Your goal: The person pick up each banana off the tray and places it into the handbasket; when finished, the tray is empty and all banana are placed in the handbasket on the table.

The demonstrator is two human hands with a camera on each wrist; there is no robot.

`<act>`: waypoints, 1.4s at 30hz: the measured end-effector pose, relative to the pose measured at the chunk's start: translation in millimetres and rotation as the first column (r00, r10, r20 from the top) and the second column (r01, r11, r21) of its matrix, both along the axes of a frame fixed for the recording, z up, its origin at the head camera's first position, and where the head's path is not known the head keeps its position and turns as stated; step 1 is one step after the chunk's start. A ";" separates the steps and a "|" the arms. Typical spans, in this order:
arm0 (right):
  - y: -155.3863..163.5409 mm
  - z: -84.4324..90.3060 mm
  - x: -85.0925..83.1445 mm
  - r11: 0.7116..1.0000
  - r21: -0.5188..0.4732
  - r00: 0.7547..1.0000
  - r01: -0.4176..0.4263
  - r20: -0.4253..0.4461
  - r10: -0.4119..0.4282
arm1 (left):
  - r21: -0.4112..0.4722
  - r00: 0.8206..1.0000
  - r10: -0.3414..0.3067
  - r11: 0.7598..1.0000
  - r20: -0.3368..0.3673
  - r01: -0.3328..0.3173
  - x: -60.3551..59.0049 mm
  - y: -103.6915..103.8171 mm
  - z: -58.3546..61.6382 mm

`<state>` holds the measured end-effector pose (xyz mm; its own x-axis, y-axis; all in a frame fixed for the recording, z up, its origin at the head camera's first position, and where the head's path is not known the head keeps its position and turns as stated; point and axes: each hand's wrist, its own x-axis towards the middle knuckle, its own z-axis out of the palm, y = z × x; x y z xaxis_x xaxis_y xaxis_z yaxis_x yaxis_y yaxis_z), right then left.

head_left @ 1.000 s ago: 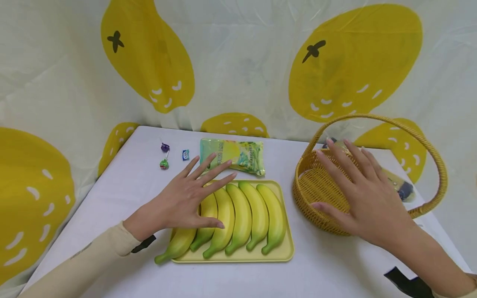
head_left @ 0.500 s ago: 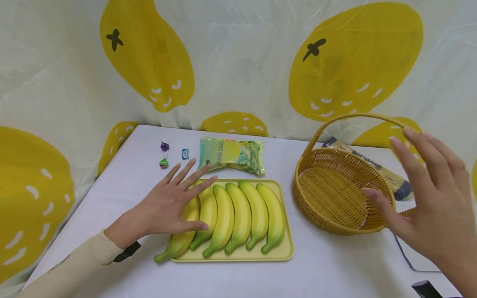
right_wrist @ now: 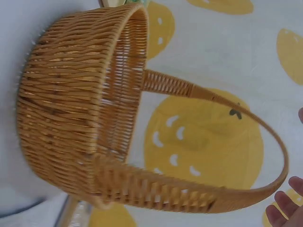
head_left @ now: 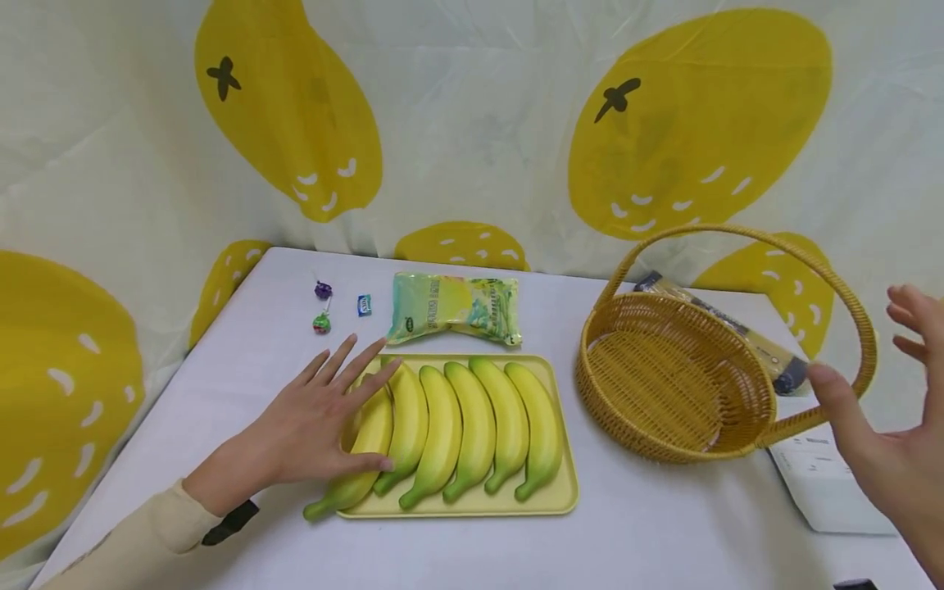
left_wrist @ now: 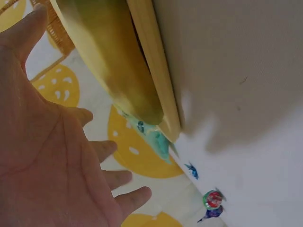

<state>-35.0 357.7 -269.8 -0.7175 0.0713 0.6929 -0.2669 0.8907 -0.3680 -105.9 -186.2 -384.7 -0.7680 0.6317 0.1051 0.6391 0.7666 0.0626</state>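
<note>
Resting with straight fingers, left hand (head_left: 310, 434) touches smooth yellow-green bananas (head_left: 450, 426); right hand (head_left: 896, 459) splayed wide beside wicker basket (head_left: 664, 385)

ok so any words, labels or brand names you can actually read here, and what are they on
None can be read as text.
Green snack packet: print on its face, too blurred.
Small blue wrapped sweet: white mark, too small.
Dark-ended packet behind the wicker basket: small print, illegible.
White box by the right hand: faint lines, unreadable.
Bananas and yellow tray: no markings.
</note>
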 end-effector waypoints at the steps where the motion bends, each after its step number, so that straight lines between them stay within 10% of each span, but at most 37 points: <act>1: 2.2 -4.1 1.0 0.999 -0.033 1.000 0.003 0.014 -0.003 | 0.002 1.000 0.006 1.000 0.006 -0.006 1.6 -0.5 -0.8; 14: 20.9 -52.8 12.7 0.966 -0.235 0.987 0.108 0.141 -0.076 | 0.128 0.993 0.082 0.988 0.080 -0.091 13.5 3.3 -8.7; 25: 28.2 -74.9 17.1 0.943 -0.295 0.984 0.156 0.131 -0.122 | 0.213 0.954 0.217 0.942 0.207 -0.261 26.7 17.0 -8.4; 42: 31.6 -88.7 12.4 0.914 -0.385 0.991 0.132 0.070 -0.113 | 0.203 0.944 0.287 0.927 0.163 -0.316 36.1 35.3 -10.9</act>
<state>-22.6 389.3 -358.5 -0.7159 0.4171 0.5600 -0.1396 0.7003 -0.7000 -69.7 -150.9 -395.6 -0.9347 0.3397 0.1046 0.3550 0.8781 0.3207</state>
